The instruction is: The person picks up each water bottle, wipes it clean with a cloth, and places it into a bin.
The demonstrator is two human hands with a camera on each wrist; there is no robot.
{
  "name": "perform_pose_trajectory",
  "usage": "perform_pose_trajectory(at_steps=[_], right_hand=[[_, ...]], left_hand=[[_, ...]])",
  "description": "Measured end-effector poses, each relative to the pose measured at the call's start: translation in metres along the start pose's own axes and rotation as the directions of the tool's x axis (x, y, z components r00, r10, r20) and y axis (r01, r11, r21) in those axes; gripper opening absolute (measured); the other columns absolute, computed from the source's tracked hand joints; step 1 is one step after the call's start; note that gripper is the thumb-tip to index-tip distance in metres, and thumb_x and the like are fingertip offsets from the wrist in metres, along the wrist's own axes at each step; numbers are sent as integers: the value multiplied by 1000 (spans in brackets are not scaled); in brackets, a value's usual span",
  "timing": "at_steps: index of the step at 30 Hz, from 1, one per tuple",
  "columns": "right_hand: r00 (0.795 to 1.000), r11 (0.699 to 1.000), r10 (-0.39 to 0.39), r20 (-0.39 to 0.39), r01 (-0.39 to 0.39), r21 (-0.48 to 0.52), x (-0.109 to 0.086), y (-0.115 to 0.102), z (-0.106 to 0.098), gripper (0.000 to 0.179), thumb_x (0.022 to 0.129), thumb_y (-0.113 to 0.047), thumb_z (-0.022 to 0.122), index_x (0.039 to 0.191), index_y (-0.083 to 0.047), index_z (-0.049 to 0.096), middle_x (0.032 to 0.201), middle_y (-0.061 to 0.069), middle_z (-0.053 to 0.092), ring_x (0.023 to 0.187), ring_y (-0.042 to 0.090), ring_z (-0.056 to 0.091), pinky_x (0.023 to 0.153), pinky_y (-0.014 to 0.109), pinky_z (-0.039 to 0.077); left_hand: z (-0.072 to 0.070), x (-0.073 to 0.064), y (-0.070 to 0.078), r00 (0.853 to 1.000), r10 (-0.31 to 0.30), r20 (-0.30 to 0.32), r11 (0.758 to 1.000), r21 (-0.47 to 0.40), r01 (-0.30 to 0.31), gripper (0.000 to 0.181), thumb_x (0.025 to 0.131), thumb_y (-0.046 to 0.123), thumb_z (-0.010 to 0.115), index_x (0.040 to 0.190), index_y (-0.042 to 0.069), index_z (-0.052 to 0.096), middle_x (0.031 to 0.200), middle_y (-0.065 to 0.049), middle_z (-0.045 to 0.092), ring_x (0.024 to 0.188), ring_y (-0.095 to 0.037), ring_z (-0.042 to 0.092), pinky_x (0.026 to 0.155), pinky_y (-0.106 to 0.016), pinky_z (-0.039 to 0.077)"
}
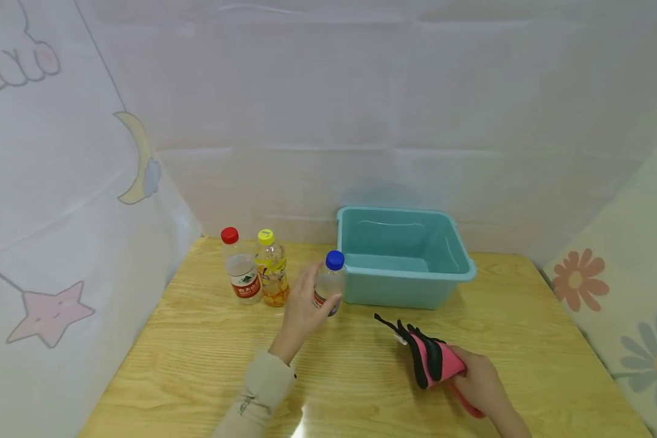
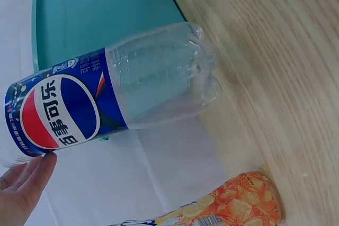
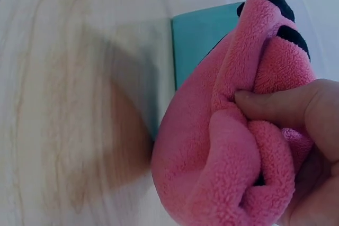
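Note:
My left hand (image 1: 302,307) is beside a clear plastic Pepsi bottle (image 2: 161,70) with a blue cap (image 1: 335,260), which stands in front of the bin. In the left wrist view, straight fingers (image 2: 34,178) meet the edge of its blue label; the thumb is out of sight there, but the head view has it crossing the bottle's near side. My right hand (image 1: 477,380) grips a bunched pink fleece cloth (image 3: 212,157) with black trim, held over the table. The thumb presses into its folds. A thin black strap sticks out from its far end.
A teal plastic bin (image 1: 399,289) stands against the white curtain at the back. Left of my left hand are a red-capped water bottle (image 1: 245,286) and a yellow-capped bottle (image 1: 274,283) with an orange-patterned base. Curtains border the wooden table (image 1: 191,377) on both sides.

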State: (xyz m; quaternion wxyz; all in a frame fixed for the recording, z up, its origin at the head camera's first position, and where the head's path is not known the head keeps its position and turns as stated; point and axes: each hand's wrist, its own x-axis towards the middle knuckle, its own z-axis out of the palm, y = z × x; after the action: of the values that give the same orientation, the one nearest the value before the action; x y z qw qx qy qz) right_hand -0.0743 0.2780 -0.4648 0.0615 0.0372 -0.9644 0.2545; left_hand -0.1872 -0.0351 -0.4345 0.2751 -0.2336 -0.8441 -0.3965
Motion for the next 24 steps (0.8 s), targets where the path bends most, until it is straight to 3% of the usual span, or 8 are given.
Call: perform_pose_trajectory(at_steps=[5,13,24], right_hand=[[999,997,16,-45,-13,77,-2,-7,-4,39,63,6,72,101,2,66,85,12,67,73,23,62,62,34,51],[995,988,59,-84,-46,149,-3,-14,-10,40,64,8,69,103,2,65,82,10,67,64,13,56,56,26,47],[972,973,8,-235,47,226,-2,-27,-11,41,61,11,69,101,1,65,81,11,67,61,2,50,52,23,43]], left_hand=[[2,-7,6,999,47,24,999,-14,-47,70,75,25,75,131,1,40,123,-14,50,109,-28,52,86,-42,48],[5,-19,18,997,54,63,995,-85,-49,71,76,24,75,133,3,39,125,-14,49,110,-27,51,83,-38,50],[11,-27,25,990,121,67,978,-178,-107,70,74,20,76,131,-2,40,124,-14,49,107,-26,53,77,-30,52]])
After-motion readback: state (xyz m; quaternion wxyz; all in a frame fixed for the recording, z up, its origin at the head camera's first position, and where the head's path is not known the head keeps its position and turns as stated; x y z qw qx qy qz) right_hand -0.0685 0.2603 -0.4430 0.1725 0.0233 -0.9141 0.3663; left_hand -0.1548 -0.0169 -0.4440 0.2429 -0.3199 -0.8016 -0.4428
